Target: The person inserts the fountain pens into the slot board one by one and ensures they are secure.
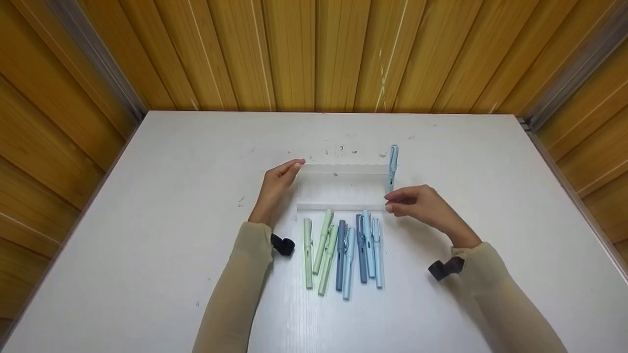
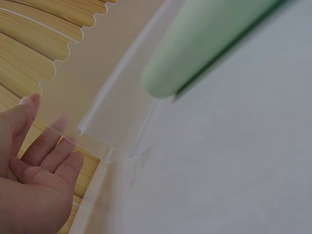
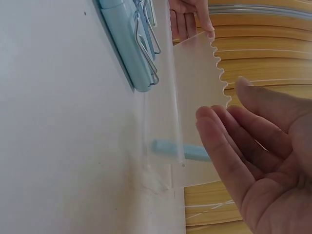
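A clear plastic pen rack (image 1: 343, 184) with a scalloped top edge stands on the white table. My left hand (image 1: 278, 184) holds its left end; in the left wrist view, the thumb is at the scalloped edge and fingers show through the sheet. A light blue pen (image 1: 392, 166) stands upright at the rack's right end, its lower part seen through clear plastic in the right wrist view. Close beside that pen is my right hand (image 1: 417, 200), fingers loosely bent and thumb apart, with nothing between them.
In front of the rack lie three light green pens (image 1: 308, 255) and several blue pens (image 1: 340, 255), in light and darker shades. Yellow wood-grain panels (image 1: 314, 54) rise behind the white table (image 1: 147, 245) and on both sides.
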{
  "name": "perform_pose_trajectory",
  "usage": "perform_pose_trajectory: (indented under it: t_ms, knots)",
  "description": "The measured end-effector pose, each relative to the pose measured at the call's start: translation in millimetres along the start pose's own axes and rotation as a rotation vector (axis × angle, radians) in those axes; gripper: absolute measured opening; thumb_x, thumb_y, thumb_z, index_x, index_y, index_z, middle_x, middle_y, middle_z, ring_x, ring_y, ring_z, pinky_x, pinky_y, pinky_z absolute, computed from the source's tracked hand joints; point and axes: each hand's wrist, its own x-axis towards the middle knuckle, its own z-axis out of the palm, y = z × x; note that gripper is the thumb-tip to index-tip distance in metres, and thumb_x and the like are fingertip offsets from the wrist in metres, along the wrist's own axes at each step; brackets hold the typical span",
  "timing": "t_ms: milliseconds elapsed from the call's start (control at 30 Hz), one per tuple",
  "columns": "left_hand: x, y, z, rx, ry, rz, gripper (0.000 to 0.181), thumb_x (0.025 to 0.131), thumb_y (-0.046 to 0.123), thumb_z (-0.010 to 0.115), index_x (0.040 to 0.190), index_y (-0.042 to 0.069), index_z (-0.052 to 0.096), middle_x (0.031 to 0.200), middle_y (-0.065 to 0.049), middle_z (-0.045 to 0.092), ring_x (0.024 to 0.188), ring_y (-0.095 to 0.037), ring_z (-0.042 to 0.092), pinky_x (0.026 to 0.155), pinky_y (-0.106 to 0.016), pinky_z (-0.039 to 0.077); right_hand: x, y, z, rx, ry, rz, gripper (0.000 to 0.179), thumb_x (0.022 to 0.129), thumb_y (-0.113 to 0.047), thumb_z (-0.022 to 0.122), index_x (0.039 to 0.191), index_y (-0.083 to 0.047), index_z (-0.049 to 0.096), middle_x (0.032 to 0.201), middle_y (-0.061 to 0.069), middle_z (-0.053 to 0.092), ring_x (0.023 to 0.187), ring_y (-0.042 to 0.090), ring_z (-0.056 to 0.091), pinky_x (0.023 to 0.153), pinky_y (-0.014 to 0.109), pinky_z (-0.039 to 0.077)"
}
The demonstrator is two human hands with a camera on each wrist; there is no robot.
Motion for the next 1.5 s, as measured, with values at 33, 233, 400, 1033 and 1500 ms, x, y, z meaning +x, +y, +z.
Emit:
perform_pose_trajectory:
  t_ms: [33, 233, 400, 1033, 1500]
  knots:
    - [0.2, 0.1, 0.2, 0.002, 0.002, 0.0, 0.038, 0.094, 0.043, 0.058, 0.123, 0.02, 0.067, 0.134, 0.003, 0.06, 0.132, -0.013, 0.048, 0.113, -0.033, 0.036, 0.1, 0.8, 1.3, 0.005, -0.024, 0.006, 0.046, 0.087, -0.033, 0.072, 0.122, -0.005, 0.065, 0.113, 0.013, 0.068, 0.09, 0.018, 0.065, 0.084, 0.029, 0.056]
    - [0.0, 1.5, -0.1, -0.027, -0.012, -0.023, 0.038, 0.094, 0.043, 0.059, 0.123, 0.021, 0.066, 0.135, 0.003, 0.058, 0.133, -0.014, 0.046, 0.113, -0.034, 0.036, 0.6, 5.6, 10.1, 0.026, -0.125, 0.008, 0.042, 0.087, -0.024, 0.072, 0.12, 0.001, 0.065, 0.1, 0.011, 0.07, 0.082, 0.016, 0.067, 0.078, 0.027, 0.056]
    - [-0.3, 3.1, 0.1, -0.051, -0.011, -0.047, 0.037, 0.094, 0.041, 0.06, 0.123, 0.019, 0.066, 0.136, 0.002, 0.058, 0.134, -0.015, 0.045, 0.114, -0.034, 0.035, 0.6, 9.1, 15.7, 0.003, -0.137, -0.014, 0.038, 0.086, -0.02, 0.07, 0.118, 0.001, 0.066, 0.096, 0.009, 0.067, 0.08, 0.015, 0.065, 0.073, 0.024, 0.054]
    - [1.0, 2.9, -0.7, -0.022, 0.002, -0.018, 0.039, 0.094, 0.039, 0.059, 0.124, 0.015, 0.066, 0.134, -0.002, 0.06, 0.133, -0.017, 0.048, 0.113, -0.035, 0.037, 5.7, 4.8, 28.4, -0.082, -0.129, 0.03, 0.042, 0.08, -0.024, 0.078, 0.114, -0.003, 0.068, 0.088, 0.004, 0.067, 0.079, 0.016, 0.056, 0.07, 0.026, 0.048]
    - [1.0, 2.5, 0.2, -0.003, -0.001, -0.024, 0.036, 0.095, 0.041, 0.059, 0.122, 0.019, 0.067, 0.135, 0.002, 0.059, 0.133, -0.015, 0.047, 0.113, -0.035, 0.037, 6.6, -1.2, 32.9, -0.112, -0.147, -0.014, 0.046, 0.077, -0.024, 0.081, 0.115, -0.001, 0.067, 0.081, 0.002, 0.062, 0.073, 0.014, 0.054, 0.064, 0.024, 0.046]
